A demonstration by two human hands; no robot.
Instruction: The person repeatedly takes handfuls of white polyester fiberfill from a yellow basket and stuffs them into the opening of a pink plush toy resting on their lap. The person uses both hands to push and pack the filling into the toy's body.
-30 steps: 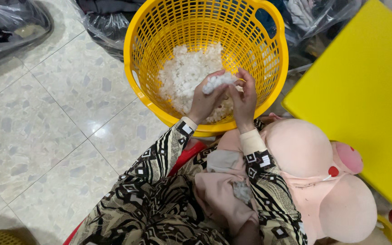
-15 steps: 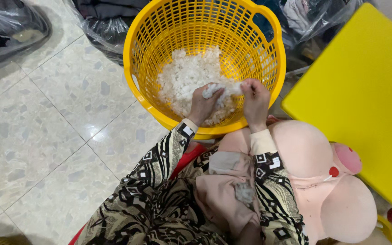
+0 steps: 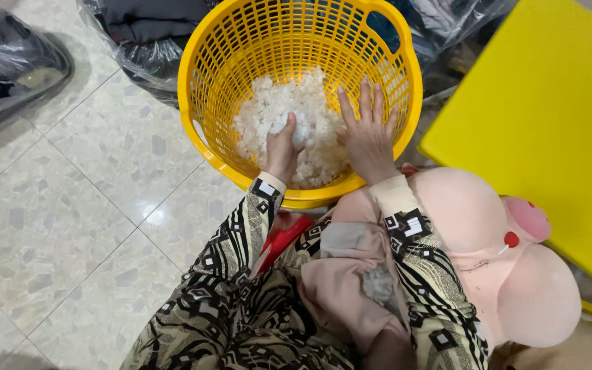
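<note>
One heap of white fluffy stuffing [image 3: 289,116], loose and clumpy, filling the bottom of one round yellow basket [image 3: 207,48] with a lattice wall and a handle slot in the far rim. Inside that basket, two hands, a little apart from each other: left hand [image 3: 284,147] curled round a small white wad of the stuffing, fingers closed on it; right hand [image 3: 366,130] flat and spread, five fingers fanned out, palm down on the stuffing near the basket's right wall, gripping nothing. Two patterned sleeves, black, cream and white, running from the hands back over the basket's near rim. Just below that near rim, on the lap, one limp piece of pale pink fabric [image 3: 351,281] with a tuft of white filling showing at an opening. Right of it and below the basket, one plump pink plush toy [image 3: 488,240], made of rounded lobes, with a small red dot and a darker pink patch. Right of the basket, one bright yellow tabletop [image 3: 556,116], its corner close to the basket's rim. Beyond the basket's far and left sides, two clear plastic bags [image 3: 15,62] of dark cloth. Under the basket, one speckled tiled floor [image 3: 70,205]. Beneath the near rim, one small red object [image 3: 284,240], partly hidden, kind not clear.
</note>
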